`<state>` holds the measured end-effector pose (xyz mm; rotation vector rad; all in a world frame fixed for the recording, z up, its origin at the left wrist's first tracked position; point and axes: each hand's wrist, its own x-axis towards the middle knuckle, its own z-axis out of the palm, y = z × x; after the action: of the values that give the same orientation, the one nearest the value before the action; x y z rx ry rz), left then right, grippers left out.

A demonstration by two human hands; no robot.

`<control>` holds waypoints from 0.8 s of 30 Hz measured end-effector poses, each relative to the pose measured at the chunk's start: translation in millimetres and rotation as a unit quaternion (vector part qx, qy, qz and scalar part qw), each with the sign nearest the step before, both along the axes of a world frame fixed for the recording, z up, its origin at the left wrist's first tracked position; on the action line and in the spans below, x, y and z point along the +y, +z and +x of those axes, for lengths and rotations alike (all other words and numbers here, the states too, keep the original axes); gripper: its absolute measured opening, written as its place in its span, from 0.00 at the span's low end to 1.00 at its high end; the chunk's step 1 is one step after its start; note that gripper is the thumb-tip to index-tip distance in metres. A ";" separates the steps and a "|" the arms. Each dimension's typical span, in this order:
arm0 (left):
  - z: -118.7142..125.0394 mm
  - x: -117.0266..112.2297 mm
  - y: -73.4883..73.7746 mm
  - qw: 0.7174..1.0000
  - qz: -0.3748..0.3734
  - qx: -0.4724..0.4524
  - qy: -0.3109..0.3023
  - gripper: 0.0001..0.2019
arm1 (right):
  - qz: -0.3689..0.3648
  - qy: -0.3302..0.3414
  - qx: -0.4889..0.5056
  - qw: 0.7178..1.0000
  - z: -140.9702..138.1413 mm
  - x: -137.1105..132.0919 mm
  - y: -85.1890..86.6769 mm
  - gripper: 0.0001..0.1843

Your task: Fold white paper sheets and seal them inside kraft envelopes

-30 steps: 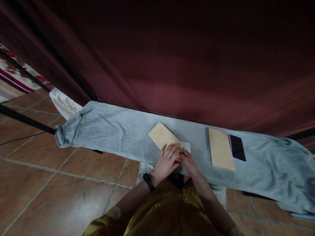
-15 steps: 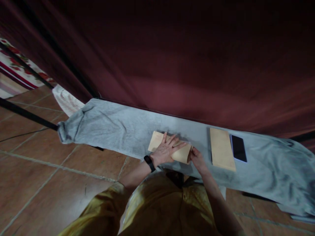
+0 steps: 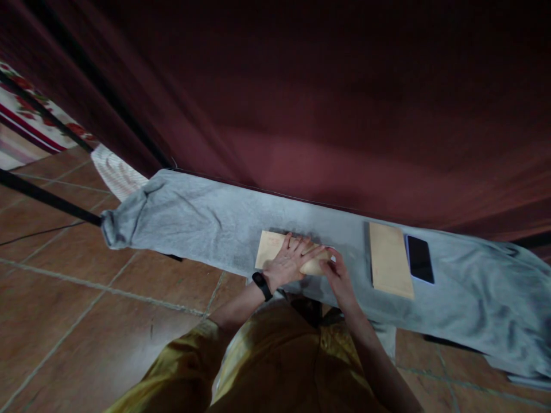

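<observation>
A tan paper envelope (image 3: 267,248) with faint print near its left end lies on the grey cloth in front of me. My left hand (image 3: 287,263), a black band on its wrist, rests flat across the middle of it with fingers spread. At the envelope's right end my right hand (image 3: 338,268) pinches the paper edge, which is bent up and over toward the left hand. The fingertips of the right hand partly hide that edge. Further right, a stack of similar tan envelopes (image 3: 391,261) lies apart from both hands.
A phone (image 3: 419,259) with a dark screen lies beside the stack. The grey cloth (image 3: 206,221) covers a long narrow surface, wrinkled at both ends. A dark red curtain (image 3: 301,160) hangs along its far edge. Black metal bars (image 3: 51,198) stand at left, over a tiled floor (image 3: 86,321).
My right hand has moved slightly up and left, bringing the envelope's right end over with it. My left hand stays pressed on the envelope.
</observation>
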<state>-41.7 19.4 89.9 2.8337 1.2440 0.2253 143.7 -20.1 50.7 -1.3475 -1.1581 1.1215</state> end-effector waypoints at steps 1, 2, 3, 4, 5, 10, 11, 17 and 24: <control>-0.1 0.2 0.0 1.000 0.003 -0.001 -0.001 0.52 | -0.009 -0.007 0.031 0.999 -2.0 1.6 -1.9 0.38; -0.8 0.4 -0.1 1.000 0.005 -0.002 -0.003 0.52 | -0.019 -0.011 0.054 0.998 -3.1 3.1 -3.5 0.43; -2.0 0.6 -0.4 1.000 0.004 -0.002 -0.005 0.53 | -0.028 -0.010 0.067 0.997 -3.5 4.6 -4.7 0.45; -3.8 1.0 -0.8 1.000 0.001 -0.003 -0.007 0.53 | -0.035 -0.006 0.070 0.997 -3.2 6.0 -5.2 0.47; -6.3 1.4 -1.2 1.000 -0.003 -0.005 -0.009 0.53 | -0.038 0.000 0.066 0.997 -2.5 7.2 -5.2 0.47; -30.6 5.7 -4.0 1.000 -0.011 0.004 0.016 0.52 | -0.015 -0.024 -0.028 0.999 9.3 12.9 -6.2 0.37; -38.2 7.0 -4.9 1.000 -0.011 0.007 0.028 0.52 | -0.003 -0.042 -0.067 0.997 13.9 13.8 -8.6 0.33; -96.5 9.9 -15.5 0.992 -0.029 0.032 0.116 0.55 | -0.008 -0.108 -0.377 0.920 37.6 13.7 -36.1 0.27; -122.9 1.3 -23.7 0.983 -0.105 0.061 0.137 0.58 | -0.054 -0.100 -0.410 0.905 26.7 26.8 -48.9 0.21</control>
<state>-164.5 20.7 66.2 2.5262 1.5783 -0.0705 170.4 6.7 1.8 -2.0702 -1.4989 0.4487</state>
